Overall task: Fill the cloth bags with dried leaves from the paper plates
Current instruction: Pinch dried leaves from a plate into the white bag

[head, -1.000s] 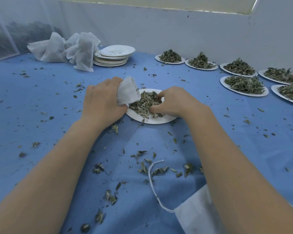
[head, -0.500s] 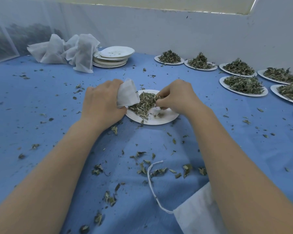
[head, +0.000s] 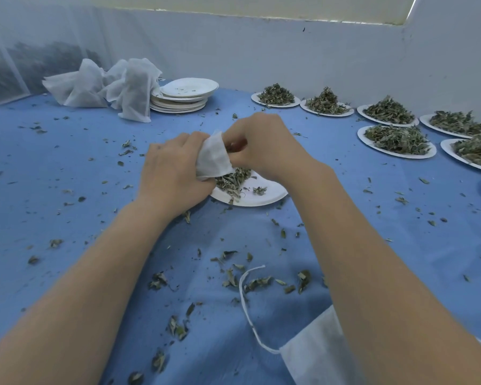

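Head view: nearest, a white cloth bag (head: 314,354) with a loose drawstring lies on the blue desk (head: 67,173) among scattered leaf bits. Farther in, the left hand (head: 175,173) grips a small cloth pouch (head: 214,157) over a paper plate (head: 250,195) of dried leaves (head: 232,180); the right hand (head: 261,145) has its fingers pinched closed at the pouch's mouth, whether on leaves I cannot tell. Far right sit leaf-heaped plates (head: 395,140); far left, stacked empty plates (head: 184,95) beside filled bags (head: 109,87).

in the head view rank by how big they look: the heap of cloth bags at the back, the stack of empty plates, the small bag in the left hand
1. heap of cloth bags
2. stack of empty plates
3. small bag in the left hand, though partly hidden and nearer the camera, so unsure.
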`<state>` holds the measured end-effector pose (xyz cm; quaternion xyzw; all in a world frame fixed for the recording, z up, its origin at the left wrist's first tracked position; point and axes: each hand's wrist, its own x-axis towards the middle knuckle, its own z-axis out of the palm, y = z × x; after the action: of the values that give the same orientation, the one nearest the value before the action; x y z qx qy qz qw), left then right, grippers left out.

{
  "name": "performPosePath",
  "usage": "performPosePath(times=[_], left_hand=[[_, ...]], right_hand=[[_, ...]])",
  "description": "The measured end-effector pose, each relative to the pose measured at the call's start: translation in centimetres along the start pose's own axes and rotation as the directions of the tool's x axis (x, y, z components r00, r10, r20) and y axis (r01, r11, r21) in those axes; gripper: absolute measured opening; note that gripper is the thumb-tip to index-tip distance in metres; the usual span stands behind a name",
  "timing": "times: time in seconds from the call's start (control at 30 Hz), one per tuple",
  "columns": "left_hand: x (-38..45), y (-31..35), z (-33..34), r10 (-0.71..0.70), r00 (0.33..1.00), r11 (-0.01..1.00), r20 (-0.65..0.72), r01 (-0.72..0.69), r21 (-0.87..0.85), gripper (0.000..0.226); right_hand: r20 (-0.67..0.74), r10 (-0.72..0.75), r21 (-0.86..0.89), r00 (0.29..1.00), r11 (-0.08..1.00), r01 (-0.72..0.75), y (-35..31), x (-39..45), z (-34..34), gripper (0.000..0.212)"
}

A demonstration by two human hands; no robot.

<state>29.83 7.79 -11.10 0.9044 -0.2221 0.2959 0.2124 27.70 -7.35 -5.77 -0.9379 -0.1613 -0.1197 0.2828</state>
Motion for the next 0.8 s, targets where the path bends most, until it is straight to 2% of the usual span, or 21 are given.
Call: performPosePath(times=[0.1, 0.2, 0.3, 0.5, 0.6, 0.67, 0.73, 0.8], left_hand=[[0.1, 0.6, -0.2, -0.099, 0.994, 0.984, -0.036, 0.093, -0.152, 0.043], [0.1, 0.8, -0.4, -0.147, 0.988, 0.964, -0.04, 0.134, -0.229, 0.044], [0.0, 0.7, -0.5, -0.147, 0.989, 0.962, -0.023, 0.138, -0.234, 0.044], [0.1, 1.0, -0.4, -0.059, 0.998, 0.982, -0.023, 0.054, -0.181, 0.043], [0.1, 0.9, -0.1, -0.011, 1.0, 0.995, -0.028, 0.008, -0.097, 0.042], [0.0, 0.9, -0.3, -0.013, 0.999, 0.998, -0.031, 0.011, -0.067, 0.045], [-0.1, 0.7, -0.7, -0.026, 0.999, 0.998, -0.039, 0.024, -0.063, 0.049], [-0.1, 0.4, -1.1, -0.032, 0.998, 0.997, -0.047, 0.029, -0.065, 0.048]], right_hand=[[-0.023, 0.025, 0.265, 0.999, 0.964, -0.018, -0.3, -0.3, 0.4, 0.02], [0.065, -0.016, 0.41, 0.998, 0.912, -0.012, -0.3, -0.6, 0.0, 0.027], [0.145, -0.019, 0.381, 0.989, 0.924, -0.038, -0.4, -0.7, -0.7, 0.018], [-0.022, 0.079, 0.073, 0.997, 0.994, -0.077, -1.1, 0.2, 0.3, 0.017], [-0.041, 0.099, 0.012, 0.994, 0.995, -0.099, -1.3, 0.4, 1.2, 0.015], [0.023, 0.08, 0.037, 0.997, 0.996, -0.081, -1.5, 0.2, 1.5, 0.017], [0.12, 0.033, 0.155, 0.992, 0.987, -0.052, -1.5, 0.1, 1.4, 0.014], [0.147, -0.003, 0.3, 0.989, 0.953, -0.041, -1.3, 0.0, 1.1, 0.013]])
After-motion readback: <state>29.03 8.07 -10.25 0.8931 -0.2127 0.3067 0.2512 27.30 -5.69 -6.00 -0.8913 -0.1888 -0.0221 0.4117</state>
